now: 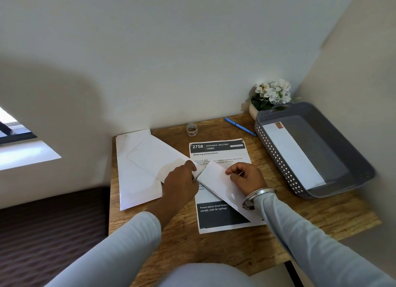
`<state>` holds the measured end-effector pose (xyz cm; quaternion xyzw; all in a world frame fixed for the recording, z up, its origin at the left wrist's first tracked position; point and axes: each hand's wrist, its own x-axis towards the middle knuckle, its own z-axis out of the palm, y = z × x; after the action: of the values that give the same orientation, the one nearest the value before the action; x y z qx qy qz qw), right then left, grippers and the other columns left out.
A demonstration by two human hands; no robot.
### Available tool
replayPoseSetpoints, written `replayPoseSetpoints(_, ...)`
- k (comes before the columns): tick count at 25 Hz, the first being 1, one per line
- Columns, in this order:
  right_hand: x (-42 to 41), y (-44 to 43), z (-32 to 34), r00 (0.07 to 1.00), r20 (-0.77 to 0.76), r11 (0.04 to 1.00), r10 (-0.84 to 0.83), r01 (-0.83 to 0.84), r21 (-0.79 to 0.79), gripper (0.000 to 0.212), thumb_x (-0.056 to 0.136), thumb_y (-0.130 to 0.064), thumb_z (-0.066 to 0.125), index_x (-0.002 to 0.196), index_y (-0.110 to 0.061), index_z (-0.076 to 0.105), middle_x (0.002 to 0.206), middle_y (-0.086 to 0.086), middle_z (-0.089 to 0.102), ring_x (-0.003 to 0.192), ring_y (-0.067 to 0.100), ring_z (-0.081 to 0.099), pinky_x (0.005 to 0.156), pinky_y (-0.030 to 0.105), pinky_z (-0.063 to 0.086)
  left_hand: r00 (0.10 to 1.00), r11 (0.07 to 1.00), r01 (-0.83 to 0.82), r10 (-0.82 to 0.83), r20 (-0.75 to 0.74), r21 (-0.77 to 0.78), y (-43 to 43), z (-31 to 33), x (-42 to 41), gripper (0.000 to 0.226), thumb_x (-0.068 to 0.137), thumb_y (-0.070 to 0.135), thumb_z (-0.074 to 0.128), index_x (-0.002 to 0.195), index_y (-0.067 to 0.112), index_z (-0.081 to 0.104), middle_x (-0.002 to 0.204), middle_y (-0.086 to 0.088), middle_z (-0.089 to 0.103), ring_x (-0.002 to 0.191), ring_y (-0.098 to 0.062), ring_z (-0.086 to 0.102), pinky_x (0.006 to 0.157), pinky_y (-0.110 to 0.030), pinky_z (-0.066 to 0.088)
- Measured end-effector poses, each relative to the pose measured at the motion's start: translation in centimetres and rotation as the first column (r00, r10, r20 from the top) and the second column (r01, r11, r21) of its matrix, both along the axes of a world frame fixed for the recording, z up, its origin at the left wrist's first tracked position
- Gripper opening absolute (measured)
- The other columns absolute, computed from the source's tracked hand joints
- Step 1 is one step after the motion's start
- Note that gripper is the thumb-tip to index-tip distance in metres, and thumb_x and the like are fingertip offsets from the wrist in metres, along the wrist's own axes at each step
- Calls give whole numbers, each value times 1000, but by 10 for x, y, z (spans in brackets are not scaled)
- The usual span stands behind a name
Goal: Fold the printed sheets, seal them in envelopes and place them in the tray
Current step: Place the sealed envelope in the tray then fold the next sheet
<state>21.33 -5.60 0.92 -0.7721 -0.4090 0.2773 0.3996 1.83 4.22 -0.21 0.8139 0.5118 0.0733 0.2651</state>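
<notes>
Gripping hands: left hand (180, 180) pinches one angled envelope (157, 158); right hand (246, 177) holds one folded sheet (216, 179).
Tray (276, 154): one flat envelope (293, 156) inside.
Printed sheet (222, 217): one, left of tray.

Wood-grain surface (278, 226) matt and knotted, grey perforated plastic tray (276, 151), matt white paper envelopes (137, 179), printed paper sheet (220, 216), polished metal bangle (257, 195), blue plastic pen (240, 126)

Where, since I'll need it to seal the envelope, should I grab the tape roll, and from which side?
Pinch the tape roll across its outer rim, coming from above on the near side. It lies flat with its hole facing up, nothing touches it, and the room wall stands close behind.
</notes>
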Motion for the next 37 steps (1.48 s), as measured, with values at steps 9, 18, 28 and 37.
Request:
replayPoseSetpoints(9,-10,1,3,984,116,987,132,-120,-105,24,77,-9,69,70,-32,72,75,-10,71,63,1,57,65,20,44,998,1000,-10,9,58,25,-7,1,-5,37,86,30,72,118,28,55,113,5,71,90,-15,67,79,-30,58)
replayPoseSetpoints(18,-16,2,11,980,32,974,196,-191,-121,23,79,-3,68,73,-25,75,72,-15,69,65,-10,57,66,12,40,1000,995,-12,10,29,94,-13,3,-2,30,89,33,70,115,31,56,111,7,70,88,-14,65,79,-28,55)
replayPoseSetpoints(28,-20,23,13,985,30,971,172,-164,-173,22,76,-4,68,80,-25,68,76,-7,68,70,9,61,68,21,45,997,989,67,-72,33,130,-20,13,3,28,92,31,65,118,30,58,113,6,70,90,-16,65,72,-23,48)
replayPoseSetpoints(37,2,17,15,962,-106,905,250,-272,-327,31,76,-8,74,99,-26,64,79,3,70,71,17,63,73,30,50,997,989,71,-70,-15,129,-19,11,-6,33,91,26,61,124,28,55,117,3,70,97,-20,66,84,-35,56)
